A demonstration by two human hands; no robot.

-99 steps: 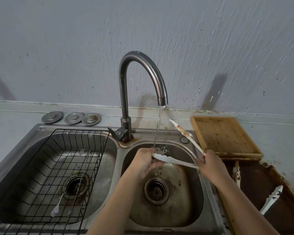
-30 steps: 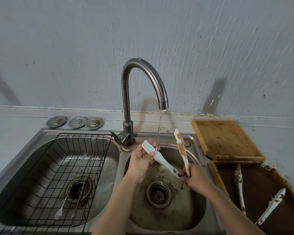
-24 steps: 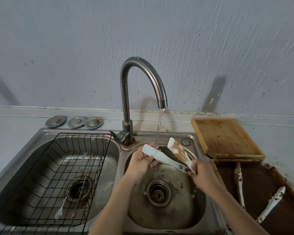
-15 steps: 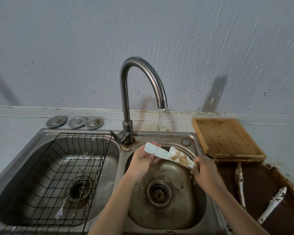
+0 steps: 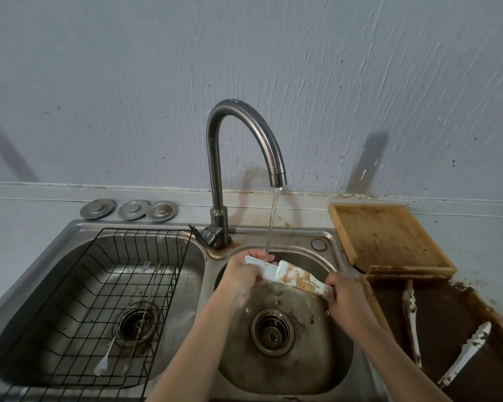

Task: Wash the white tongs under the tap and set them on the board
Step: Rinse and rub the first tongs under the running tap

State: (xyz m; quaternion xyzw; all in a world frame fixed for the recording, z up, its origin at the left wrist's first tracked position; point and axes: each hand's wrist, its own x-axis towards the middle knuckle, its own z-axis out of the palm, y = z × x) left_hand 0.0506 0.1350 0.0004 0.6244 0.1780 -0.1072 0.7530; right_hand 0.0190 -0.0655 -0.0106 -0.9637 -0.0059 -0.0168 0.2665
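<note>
White tongs (image 5: 291,276) held over the right sink bowl (image 5: 288,358), directly under the tap (image 5: 244,158); the water stream hits the left arm tip. Brown residue on the right arm. Left hand (image 5: 241,278) fingers curled round the tip end; right hand (image 5: 344,297) grips the hinge end. Board (image 5: 386,236) sits right of the tap, against the wall.

No legible text anywhere (perhaps faint, unreadable marks on the white tongs (image 5: 291,275)).
</note>
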